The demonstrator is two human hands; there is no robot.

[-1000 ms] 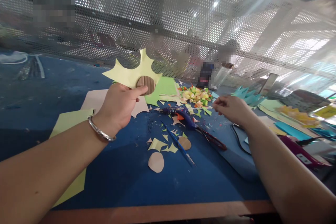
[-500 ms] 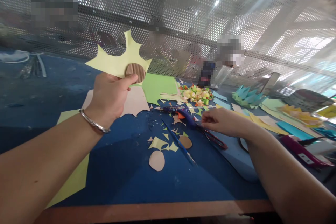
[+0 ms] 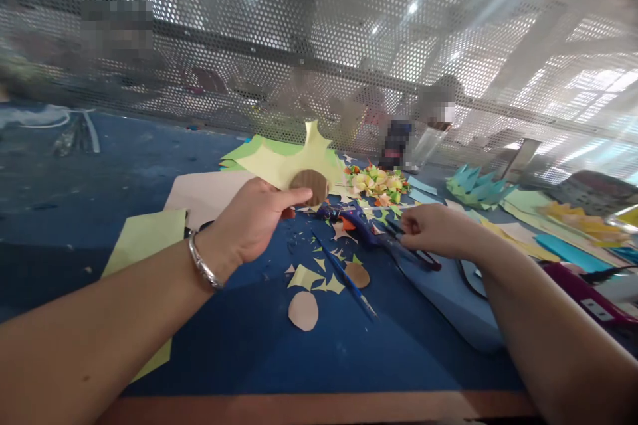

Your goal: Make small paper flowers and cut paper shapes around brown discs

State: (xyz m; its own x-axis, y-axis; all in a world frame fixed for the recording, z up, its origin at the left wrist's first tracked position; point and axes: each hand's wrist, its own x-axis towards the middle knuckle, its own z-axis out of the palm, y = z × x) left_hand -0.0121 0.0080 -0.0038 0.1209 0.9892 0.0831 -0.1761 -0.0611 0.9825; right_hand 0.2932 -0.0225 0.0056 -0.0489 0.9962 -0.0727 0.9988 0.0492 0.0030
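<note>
My left hand (image 3: 259,212) is closed, with the thumb pressing a brown corrugated cardboard disc (image 3: 306,179) against a pale yellow sheet of paper (image 3: 274,163) whose edge is cut into curves and points. My right hand (image 3: 426,229) has its fingers closed around scissors, and their dark red handle (image 3: 432,264) sticks out below the hand. Just left of it lies a blue glue gun (image 3: 366,236) with an orange trigger. A blue pen-like stick (image 3: 343,272), a pink paper round (image 3: 303,311), a brown round (image 3: 357,274) and paper scraps (image 3: 304,277) lie nearer me.
Behind the scraps is a pile of yellow and orange paper flowers (image 3: 379,182). A pink sheet (image 3: 204,196) and a yellow-green sheet (image 3: 149,239) lie at left. To the right are teal folded paper (image 3: 473,184) and a magenta power strip (image 3: 583,295). A perforated metal screen (image 3: 279,33) stands behind.
My left hand has moved right and down with the yellow paper and cardboard disc. My right hand has taken hold of the scissors and raised them slightly.
</note>
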